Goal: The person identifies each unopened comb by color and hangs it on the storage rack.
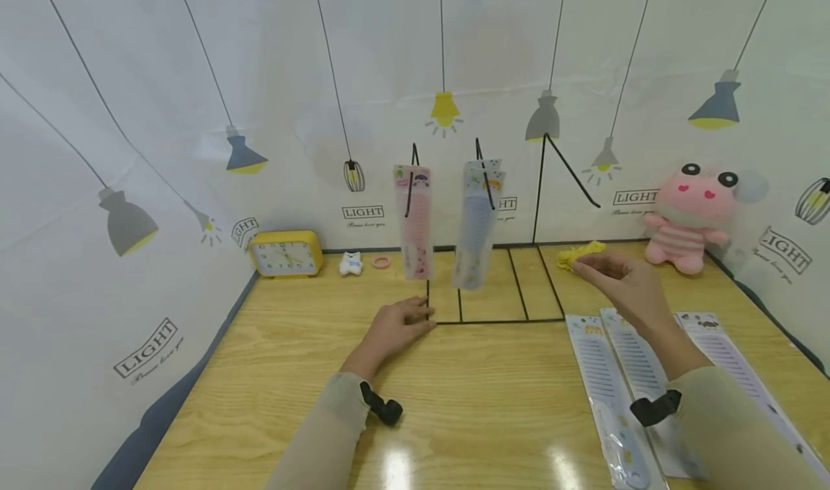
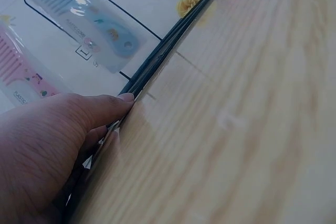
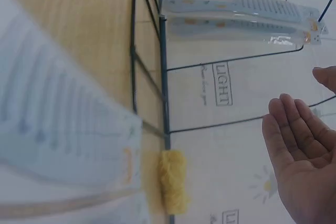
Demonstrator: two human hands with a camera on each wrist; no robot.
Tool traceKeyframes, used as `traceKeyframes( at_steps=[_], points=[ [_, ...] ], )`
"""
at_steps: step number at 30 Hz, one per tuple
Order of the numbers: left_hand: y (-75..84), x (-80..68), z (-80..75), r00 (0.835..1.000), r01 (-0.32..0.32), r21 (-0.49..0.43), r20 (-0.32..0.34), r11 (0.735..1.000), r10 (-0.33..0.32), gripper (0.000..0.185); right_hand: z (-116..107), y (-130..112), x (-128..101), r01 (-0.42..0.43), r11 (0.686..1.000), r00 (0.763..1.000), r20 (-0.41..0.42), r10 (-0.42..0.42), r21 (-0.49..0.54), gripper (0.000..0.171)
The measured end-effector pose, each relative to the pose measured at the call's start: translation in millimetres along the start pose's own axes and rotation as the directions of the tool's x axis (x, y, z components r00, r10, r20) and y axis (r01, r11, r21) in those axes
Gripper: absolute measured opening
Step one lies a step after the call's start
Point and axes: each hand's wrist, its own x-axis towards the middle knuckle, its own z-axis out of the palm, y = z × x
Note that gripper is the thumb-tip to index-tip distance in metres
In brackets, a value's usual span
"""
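While left hand [image 1: 395, 329] presses wire rack [image 1: 493, 321], right hand [image 1: 622, 281] hovers flat

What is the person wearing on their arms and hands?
Both arms wear snug beige sleeves reaching the wrists. A small black camera is strapped on each wrist. The left hand and right hand are bare: no gloves, rings or watch show.

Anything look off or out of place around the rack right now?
Nothing is spilled or damaged. The blue comb pack hangs blurred on its hook, slightly tilted beside the straight pink comb pack. The left hand presses on the wire rack base; the right hand is open and holds nothing.
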Motion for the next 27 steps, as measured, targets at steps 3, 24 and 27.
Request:
traceKeyframes(
  at_steps=[3,24,27],
  points=[
    [0.6,-0.1,-0.7,1.0,0.003,-0.004,0.001,1.0,-0.003,0.039,-7,12,-9,-0.023,1.0,1.0,-0.001,0.022,-0.02,0.052],
    [1.0,-1.8,-1.3,1.0,-0.005,-0.008,-0.004,1.0,0.005,0.039,6,105,-32,0.081,0.983,0.995,-0.045,-0.09,-0.165,0.035],
    [2.6,-0.7,-0.3,1.0,-0.003,-0.01,-0.005,1.0,0.003,0.038,5,107,-33,0.116,0.974,0.992,-0.03,-0.125,-0.196,0.033]
  ],
)
